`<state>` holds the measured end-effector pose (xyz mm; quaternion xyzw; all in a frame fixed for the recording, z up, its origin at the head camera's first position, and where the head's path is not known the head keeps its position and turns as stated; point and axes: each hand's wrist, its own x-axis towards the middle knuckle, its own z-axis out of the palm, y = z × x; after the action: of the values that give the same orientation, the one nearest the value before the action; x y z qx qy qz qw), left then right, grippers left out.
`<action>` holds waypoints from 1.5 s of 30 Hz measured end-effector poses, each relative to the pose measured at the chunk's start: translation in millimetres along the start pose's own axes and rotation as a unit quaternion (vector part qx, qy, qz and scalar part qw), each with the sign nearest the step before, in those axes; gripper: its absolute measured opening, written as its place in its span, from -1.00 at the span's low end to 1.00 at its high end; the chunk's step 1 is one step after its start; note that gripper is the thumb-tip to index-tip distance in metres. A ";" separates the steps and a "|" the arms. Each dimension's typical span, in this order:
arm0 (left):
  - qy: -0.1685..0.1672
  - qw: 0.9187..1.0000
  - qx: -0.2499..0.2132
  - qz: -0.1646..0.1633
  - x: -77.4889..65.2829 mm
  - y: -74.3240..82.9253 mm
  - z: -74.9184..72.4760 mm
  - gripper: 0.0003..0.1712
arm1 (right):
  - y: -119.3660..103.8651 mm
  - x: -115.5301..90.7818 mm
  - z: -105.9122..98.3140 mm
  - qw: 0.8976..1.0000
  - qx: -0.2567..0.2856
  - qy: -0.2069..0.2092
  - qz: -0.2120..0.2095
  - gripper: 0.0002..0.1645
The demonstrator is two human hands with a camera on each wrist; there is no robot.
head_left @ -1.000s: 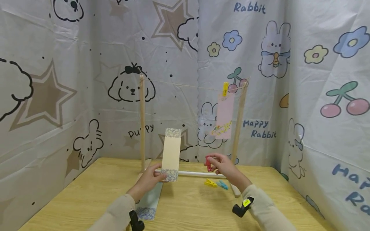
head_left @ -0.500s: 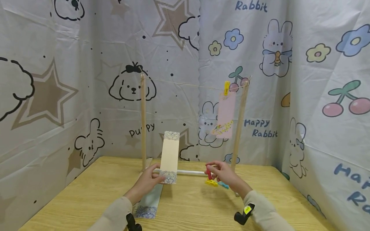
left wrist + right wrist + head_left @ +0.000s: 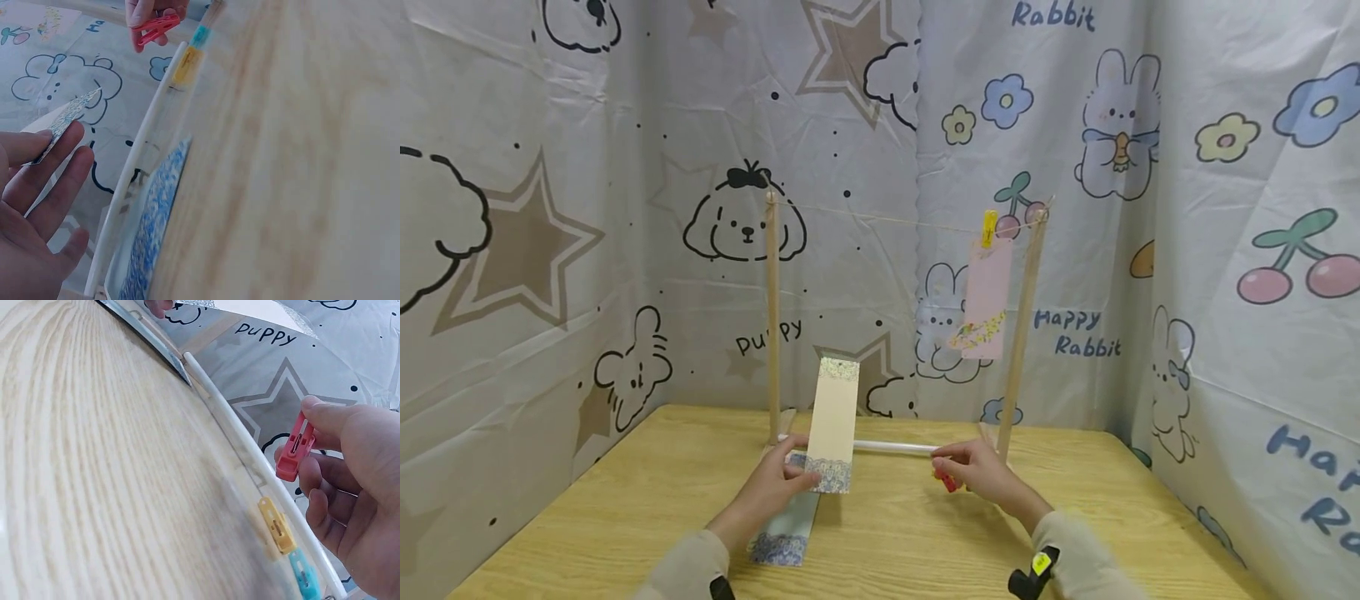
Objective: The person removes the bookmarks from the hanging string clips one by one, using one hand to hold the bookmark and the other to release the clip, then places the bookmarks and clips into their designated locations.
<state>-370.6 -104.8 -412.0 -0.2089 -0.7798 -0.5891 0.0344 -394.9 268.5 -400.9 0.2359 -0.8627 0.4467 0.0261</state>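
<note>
My left hand [image 3: 772, 487] pinches a cream paper bookmark [image 3: 833, 412] with blue lace-patterned ends by its lower left edge, holding it tilted upright above the table. Below it lies a pale blue bookmark [image 3: 784, 537] with a darker lace end. My right hand [image 3: 981, 473] holds a red clothespin [image 3: 295, 448] between thumb and fingers, close above the table. Under that hand, in the right wrist view, a yellow clothespin [image 3: 276, 525] and a teal clothespin [image 3: 304, 576] lie end to end beside the white rod.
A wooden frame stands behind, with a left post [image 3: 772, 325], a right post [image 3: 1022, 333] and a low white rod [image 3: 895, 447]. From its string [image 3: 880, 218] a pink bookmark [image 3: 987, 296] hangs by a yellow clothespin [image 3: 989, 228]. A patterned curtain [image 3: 700, 108] surrounds the table.
My left hand has lowered the cream bookmark and drawn it slightly left. My right hand has come down with the red clothespin, which is now tilted and overlaps the clothespins on the table.
</note>
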 end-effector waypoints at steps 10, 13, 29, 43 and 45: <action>0.024 0.999 -0.003 -0.031 -15.7 -6.0 -6.0 -0.32 | 16.5 -6.7 12.3 1.000 -0.007 0.014 0.014 -0.54; 0.025 0.999 0.001 -0.026 -17.5 -3.6 -8.7 -0.33 | 19.4 -7.0 13.1 0.999 -0.039 0.027 0.009 -0.54; -0.005 0.999 0.024 -0.025 -40.8 7.2 -27.4 -0.33 | 26.3 -8.8 19.5 0.986 -0.146 0.078 -0.021 -0.68; -0.027 0.996 0.040 -0.080 -56.9 14.5 -31.1 -0.21 | 29.3 -8.8 32.1 0.966 -0.220 0.124 -0.051 -0.76; -0.037 0.994 0.049 -0.093 -60.6 16.1 -32.0 -0.20 | 27.7 -9.3 32.9 0.966 -0.224 0.120 -0.055 -0.76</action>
<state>-315.7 -148.5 -405.9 -0.1553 -0.8244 -0.5429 -0.0388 -393.2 259.8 -444.0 0.2163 -0.9168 0.2651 0.2059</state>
